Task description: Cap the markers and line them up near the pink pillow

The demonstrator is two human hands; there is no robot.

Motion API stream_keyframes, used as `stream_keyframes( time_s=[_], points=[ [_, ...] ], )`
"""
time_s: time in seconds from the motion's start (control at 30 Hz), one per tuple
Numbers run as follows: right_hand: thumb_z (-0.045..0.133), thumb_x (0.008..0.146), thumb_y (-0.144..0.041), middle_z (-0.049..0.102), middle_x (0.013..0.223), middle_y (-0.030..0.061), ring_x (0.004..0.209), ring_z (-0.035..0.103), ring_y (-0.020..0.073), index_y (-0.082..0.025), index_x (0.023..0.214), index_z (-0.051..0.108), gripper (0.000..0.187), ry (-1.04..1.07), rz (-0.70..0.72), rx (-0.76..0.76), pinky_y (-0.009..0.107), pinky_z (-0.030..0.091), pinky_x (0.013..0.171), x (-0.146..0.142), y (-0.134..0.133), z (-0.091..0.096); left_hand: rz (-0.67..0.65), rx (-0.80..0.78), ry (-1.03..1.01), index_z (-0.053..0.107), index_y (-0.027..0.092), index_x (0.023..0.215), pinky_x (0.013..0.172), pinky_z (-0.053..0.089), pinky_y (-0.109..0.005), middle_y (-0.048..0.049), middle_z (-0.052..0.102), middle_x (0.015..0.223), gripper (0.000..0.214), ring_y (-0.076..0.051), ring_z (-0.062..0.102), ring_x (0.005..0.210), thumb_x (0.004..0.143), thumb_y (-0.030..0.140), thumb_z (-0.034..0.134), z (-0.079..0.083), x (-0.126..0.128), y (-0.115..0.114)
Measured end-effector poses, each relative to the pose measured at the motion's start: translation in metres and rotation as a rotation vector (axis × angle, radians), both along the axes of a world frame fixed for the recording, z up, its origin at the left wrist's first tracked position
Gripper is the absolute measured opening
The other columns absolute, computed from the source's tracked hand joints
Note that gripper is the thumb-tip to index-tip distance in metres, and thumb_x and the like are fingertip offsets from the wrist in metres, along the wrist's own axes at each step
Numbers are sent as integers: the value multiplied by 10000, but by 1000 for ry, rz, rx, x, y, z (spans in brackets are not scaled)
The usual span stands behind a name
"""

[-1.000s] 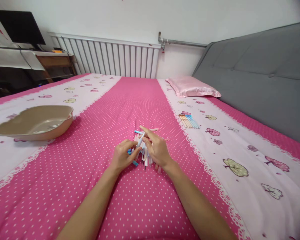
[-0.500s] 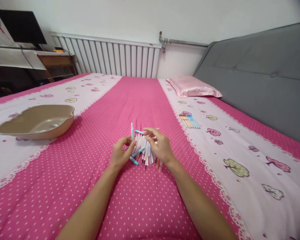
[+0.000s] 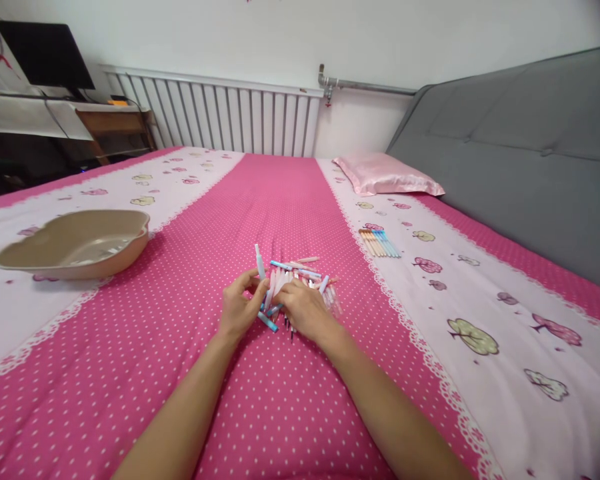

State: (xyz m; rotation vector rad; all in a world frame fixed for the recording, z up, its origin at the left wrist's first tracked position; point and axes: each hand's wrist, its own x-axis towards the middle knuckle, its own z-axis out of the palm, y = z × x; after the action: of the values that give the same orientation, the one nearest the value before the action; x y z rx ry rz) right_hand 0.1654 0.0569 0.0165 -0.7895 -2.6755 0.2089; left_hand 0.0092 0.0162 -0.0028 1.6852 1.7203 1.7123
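My left hand [image 3: 241, 305] is closed around a pale blue-white pen [image 3: 259, 260], which stands nearly upright with its narrow end up. Beside it, my right hand [image 3: 305, 308] reaches over a pile of pens and pen parts [image 3: 324, 285], its fingers bent together near the left side of the pile. What those fingertips grip is too small to make out. White, pink and blue pieces lie jumbled around the hand, which hides the pile's middle. A blue pen piece [image 3: 268, 322] lies just below my left fingers.
To the right, a neat row of orange and blue pens [image 3: 379, 243] lies on the bedspread [image 3: 260, 400]. A beige basin [image 3: 80, 260] sits at the left. Farther back are a pink pillow [image 3: 387, 175], a grey headboard [image 3: 520, 147] and a white radiator [image 3: 215, 113].
My right hand has moved left and down across the pile, uncovering pens at its right and back. The pen in my left hand now tilts slightly to the left.
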Motion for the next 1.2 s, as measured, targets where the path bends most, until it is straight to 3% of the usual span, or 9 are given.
stream_keyframes(
  time_s=[0.2, 0.43, 0.6, 0.7, 0.87, 1.2],
  points=[
    [546, 877, -148, 687, 904, 51, 938, 567, 203, -209, 885, 701, 167, 125, 2, -24, 309, 430, 816, 4, 4, 2, -6, 8, -15, 634, 185, 1006, 599, 484, -253, 7, 649, 673, 291, -129, 590, 590, 817, 401, 586, -1, 0, 0],
    [573, 850, -156, 691, 997, 50, 947, 630, 210, -231, 1033, 625, 205, 580, -194, -166, 366, 483, 824, 15, 12, 14, -44, -30, -35, 635, 168, 1008, 566, 473, -247, -2, 647, 677, 318, -128, 577, 574, 820, 420, 585, -1, 0, -1],
    [585, 834, -205, 680, 953, 46, 876, 649, 181, -249, 1263, 496, 441, 1020, -196, -457, 336, 535, 736, 20, 15, 20, -229, -102, 37, 665, 147, 921, 567, 441, -235, -4, 632, 632, 284, -123, 557, 561, 816, 397, 581, 3, 2, -3],
    [602, 822, -229, 663, 898, 29, 822, 637, 163, -271, 1343, 431, 549, 1182, -166, -561, 313, 538, 702, 22, 19, 21, -356, -212, 29, 668, 123, 947, 553, 412, -225, 3, 604, 578, 330, -115, 534, 532, 835, 414, 560, 4, 3, -5],
    [623, 808, -234, 645, 825, 12, 718, 621, 138, -295, 1338, 454, 560, 1284, -133, -675, 255, 512, 592, 22, 22, 22, -449, -325, -4, 673, 94, 911, 508, 378, -213, -5, 573, 570, 389, -106, 489, 509, 815, 459, 577, 3, 4, -6],
    [655, 776, -252, 646, 804, 1, 720, 621, 135, -275, 1292, 506, 538, 1297, -106, -728, 271, 523, 631, 17, 20, 21, -537, -383, 79, 676, 111, 779, 506, 349, -196, -2, 556, 581, 356, -98, 475, 534, 834, 436, 542, 6, 3, -6]
  ],
)
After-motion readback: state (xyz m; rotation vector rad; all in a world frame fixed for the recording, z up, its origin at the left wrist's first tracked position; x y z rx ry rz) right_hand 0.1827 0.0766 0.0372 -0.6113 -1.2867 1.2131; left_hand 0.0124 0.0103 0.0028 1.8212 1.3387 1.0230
